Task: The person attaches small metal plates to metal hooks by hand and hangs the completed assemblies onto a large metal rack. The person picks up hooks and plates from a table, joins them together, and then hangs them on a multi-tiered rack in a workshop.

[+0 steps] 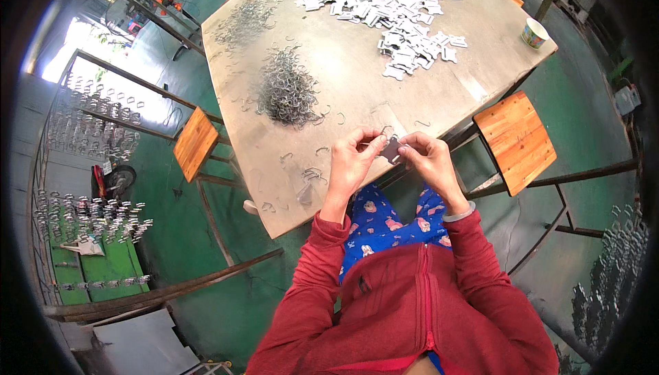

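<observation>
Over the table's near edge, a small dark grey metal plate (391, 151) is held between my two hands. My right hand (431, 162) pinches the plate at its right side with thumb and fingers. Thumb and forefinger of my left hand (355, 161) are closed at the plate's upper left, where a thin bent wire hook (388, 130) sticks up. Whether the hook passes through the plate is too small to tell. Left of my hands lies a heap of wire hooks (288, 90). A large pile of flat metal plates (412, 35) covers the table's far part.
Loose hooks (312, 174) lie near the table's (350, 87) front left corner. A paper cup (534, 33) stands at the right edge. Wooden stools flank the table, one at left (195, 143), one at right (516, 140). Metal frames hung with small parts (89, 217) stand at left.
</observation>
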### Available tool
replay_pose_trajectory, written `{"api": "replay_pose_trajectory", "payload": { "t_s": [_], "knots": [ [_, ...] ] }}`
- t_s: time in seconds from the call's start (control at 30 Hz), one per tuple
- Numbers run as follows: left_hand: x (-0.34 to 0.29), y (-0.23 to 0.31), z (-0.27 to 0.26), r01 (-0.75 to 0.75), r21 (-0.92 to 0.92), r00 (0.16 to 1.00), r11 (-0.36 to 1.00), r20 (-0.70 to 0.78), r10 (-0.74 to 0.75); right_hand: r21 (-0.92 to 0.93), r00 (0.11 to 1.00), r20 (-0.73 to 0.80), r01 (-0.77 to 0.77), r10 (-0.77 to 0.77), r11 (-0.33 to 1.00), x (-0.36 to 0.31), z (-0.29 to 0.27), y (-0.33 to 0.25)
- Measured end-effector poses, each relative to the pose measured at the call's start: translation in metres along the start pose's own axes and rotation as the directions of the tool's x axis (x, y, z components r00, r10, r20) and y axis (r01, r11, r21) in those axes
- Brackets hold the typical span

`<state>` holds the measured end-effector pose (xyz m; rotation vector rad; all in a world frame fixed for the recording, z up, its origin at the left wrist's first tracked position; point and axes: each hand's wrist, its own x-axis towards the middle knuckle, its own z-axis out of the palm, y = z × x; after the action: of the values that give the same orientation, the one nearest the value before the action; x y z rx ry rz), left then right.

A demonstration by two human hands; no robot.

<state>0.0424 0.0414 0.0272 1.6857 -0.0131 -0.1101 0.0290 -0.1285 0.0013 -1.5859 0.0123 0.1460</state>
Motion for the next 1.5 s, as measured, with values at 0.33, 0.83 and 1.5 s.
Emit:
{"api": "replay_pose_trajectory", "payload": {
  "t_s": [0.33,0.83,1.5],
  "knots": [
    [-0.013,-0.021,0.017,-0.096,-0.338,0.995,0.936,-0.025,0.093,0.019,0.993,-0.091,0.073,-0.071,0.997,-0.02,0.007,-0.003],
    [-0.022,-0.012,0.037,-0.381,-0.007,0.904,0.924,-0.21,0.371,-0.269,0.99,-0.065,0.104,-0.125,0.957,0.045,-0.034,0.0],
    [-0.028,-0.014,0.052,-0.389,0.032,0.914,0.92,-0.109,0.391,-0.261,0.969,-0.234,-0.135,0.072,0.956,0.192,-0.06,0.018]
  ]
}}
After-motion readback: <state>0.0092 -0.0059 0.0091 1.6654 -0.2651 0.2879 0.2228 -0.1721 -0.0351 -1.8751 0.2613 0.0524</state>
